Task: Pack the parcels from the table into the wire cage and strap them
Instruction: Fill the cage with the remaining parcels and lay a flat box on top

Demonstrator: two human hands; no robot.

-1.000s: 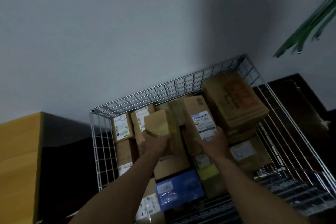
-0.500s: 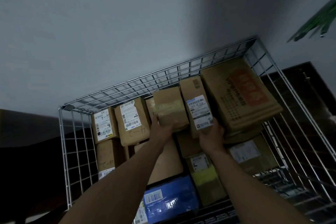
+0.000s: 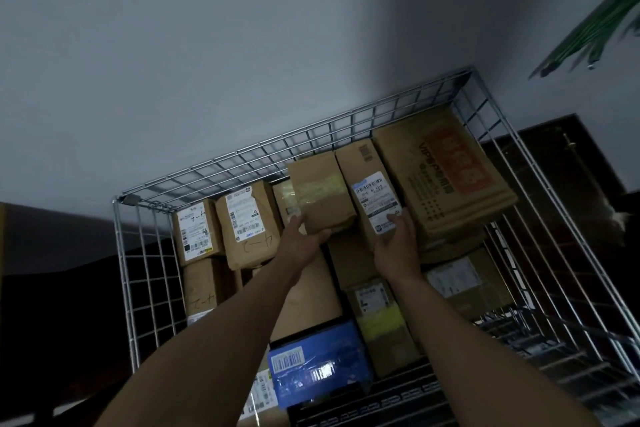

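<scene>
Parcels go into a wire cage (image 3: 214,180) set against a grey wall (image 3: 207,45). A taped brown parcel (image 3: 320,191) sits just above the centre of the frame, near the cage's back mesh. The person's left hand (image 3: 301,236) grips its near end, fingers curled underneath and thumb on its side. Just right of it, the right hand (image 3: 398,241) holds a labelled parcel (image 3: 372,184), fingers wrapped round the near end and thumb on the white label. A large printed carton (image 3: 446,177) lies further right. A parcel marked by hand (image 3: 249,224) stands at centre left, and a blue parcel (image 3: 317,362) lies at bottom centre. Green leaves (image 3: 588,28) hang at upper right.
</scene>
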